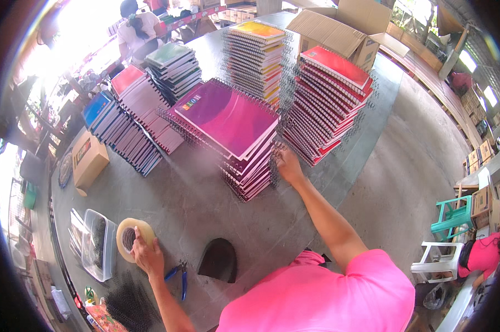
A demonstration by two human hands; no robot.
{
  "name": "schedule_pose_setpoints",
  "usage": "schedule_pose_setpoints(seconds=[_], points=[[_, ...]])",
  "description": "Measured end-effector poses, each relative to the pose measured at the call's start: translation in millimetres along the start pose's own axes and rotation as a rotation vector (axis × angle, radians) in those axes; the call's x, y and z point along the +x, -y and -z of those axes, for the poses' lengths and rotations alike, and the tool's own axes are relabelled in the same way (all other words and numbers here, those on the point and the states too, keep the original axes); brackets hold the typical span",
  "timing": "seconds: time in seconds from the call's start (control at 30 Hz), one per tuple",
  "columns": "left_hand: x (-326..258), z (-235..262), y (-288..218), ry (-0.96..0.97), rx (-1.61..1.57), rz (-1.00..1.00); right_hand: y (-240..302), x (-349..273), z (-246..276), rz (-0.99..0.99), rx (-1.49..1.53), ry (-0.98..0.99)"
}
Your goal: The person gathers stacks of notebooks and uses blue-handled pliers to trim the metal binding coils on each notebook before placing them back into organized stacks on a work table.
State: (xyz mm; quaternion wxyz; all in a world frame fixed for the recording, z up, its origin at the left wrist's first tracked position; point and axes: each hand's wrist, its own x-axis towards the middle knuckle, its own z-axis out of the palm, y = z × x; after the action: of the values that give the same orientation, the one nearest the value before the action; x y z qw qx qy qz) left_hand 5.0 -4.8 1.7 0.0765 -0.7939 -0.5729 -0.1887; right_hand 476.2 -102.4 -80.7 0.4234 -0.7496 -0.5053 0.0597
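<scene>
My left hand (pixel 146 257) grips the near right edge of a wide roll of clear tape (pixel 129 237), its index finger reaching over the rim. My right hand (pixel 288 167) is closed, with fingers curled at the black coils between two notebook stacks; what they pinch is hidden. Left of it rises a stack of spiral notebooks with purple covers (pixel 228 119), the top ones fanned unevenly. On its other side leans a tall stack of red spiral notebooks (pixel 333 105). Blue-handled pliers (pixel 182 279) lie right of my left hand, beside a dark rounded object (pixel 218 260).
Yellow (pixel 258 30), green (pixel 168 54), pink-red (pixel 129 78) and blue (pixel 98 108) notebook stacks stand farther back. An open carton (pixel 330 36) sits beyond. At left are a small carton (pixel 90 164), a clear plastic tub (pixel 109 257) and black coils (pixel 129 301). Other people are nearby.
</scene>
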Motion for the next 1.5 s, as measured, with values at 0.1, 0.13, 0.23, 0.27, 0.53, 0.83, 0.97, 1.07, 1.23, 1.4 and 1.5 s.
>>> schedule_pose_setpoints(seconds=[0.1, 0.13, 0.23, 0.27, 0.53, 0.83, 0.97, 1.07, 1.23, 1.4, 1.5], points=[[-2, -2, 7, -0.041, -0.014, -0.022, 27, 30, 21, -0.079, 0.224, -0.060], [-1, -1, 6, -0.034, -0.012, -0.015, 35, 32, 28, -0.019, 0.162, -0.035], [-3, 1, 2, -0.015, -0.020, -0.015, 38, 25, 39, 0.076, 0.024, 0.025], [-1, -1, 1, -0.023, -0.030, -0.025, 34, 27, 41, 0.091, 0.028, 0.018], [28, -10, 34, 0.055, -0.131, 0.083, 69, 23, 63, 0.079, 0.015, -0.009], [36, 18, 13, -0.127, 0.001, -0.021, 49, 26, 75, 0.080, 0.033, 0.086], [58, 29, -56, -0.013, -0.329, -0.162, 5, 23, 81, 0.593, -0.543, 0.005], [48, 9, -72, 0.069, -0.394, -0.248, 38, 1, 83, 0.044, -0.142, 0.151], [23, 68, -81, -0.024, -0.508, -0.226, 180, 3, 291, 0.615, 0.238, -0.506], [17, 154, -193, 0.234, -1.059, -0.893, -75, 86, 476, -0.084, 0.872, -0.500], [8, 139, -218, 0.451, -0.934, -0.813, -70, 120, 358, -0.330, 1.290, 0.504]])
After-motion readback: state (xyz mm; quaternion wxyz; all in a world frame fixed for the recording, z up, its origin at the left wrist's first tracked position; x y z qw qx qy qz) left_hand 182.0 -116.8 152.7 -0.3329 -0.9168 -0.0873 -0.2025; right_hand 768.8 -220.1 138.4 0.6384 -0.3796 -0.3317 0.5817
